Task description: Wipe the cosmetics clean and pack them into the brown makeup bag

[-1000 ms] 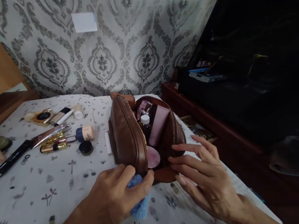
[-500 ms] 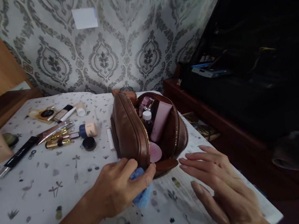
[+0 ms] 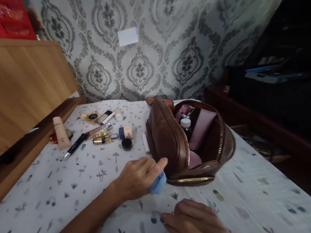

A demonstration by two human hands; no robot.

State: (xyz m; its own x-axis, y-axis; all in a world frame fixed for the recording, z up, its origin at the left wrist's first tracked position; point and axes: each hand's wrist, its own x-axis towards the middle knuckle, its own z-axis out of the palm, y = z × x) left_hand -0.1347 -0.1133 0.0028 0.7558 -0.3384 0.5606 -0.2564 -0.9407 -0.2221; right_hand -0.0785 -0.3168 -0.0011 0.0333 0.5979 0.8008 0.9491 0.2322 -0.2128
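Brown bag [image 3: 166, 136] stands unzipped on the cloth-covered counter [image 3: 246, 204], right of centre, and my two hands are on its near side. My left hand [image 3: 139, 176] comes in from the lower left, back upward, wrist nearly straight; its fingers are closed on a blue cloth [image 3: 158, 186], with one digit extended toward the bag's near left corner. Whether that digit touches the leather I cannot tell. My right hand [image 3: 194, 224] lies lower, in front of the bag and apart from it, fingers bent and partly cut off by the lower edge of view; its palm is hidden, so I cannot tell whether it is clenched. The bag is smooth, with gold zip teeth along both edges of the gaping mouth and a gold zip low on the near face. Inside I note a leaning pink tube [image 3: 203, 129], a white-capped bottle [image 3: 185, 122] and a round pink item [image 3: 194, 160], partly hidden by the raised left side. Just left of the bag lies a slim white tube [image 3: 146, 142]; farther left are a black round container [image 3: 127, 144], a blue-and-beige bottle [image 3: 125, 132] and a beige tube [image 3: 61, 133]. My left hand and the cloth obscure part of the bag's near left corner.
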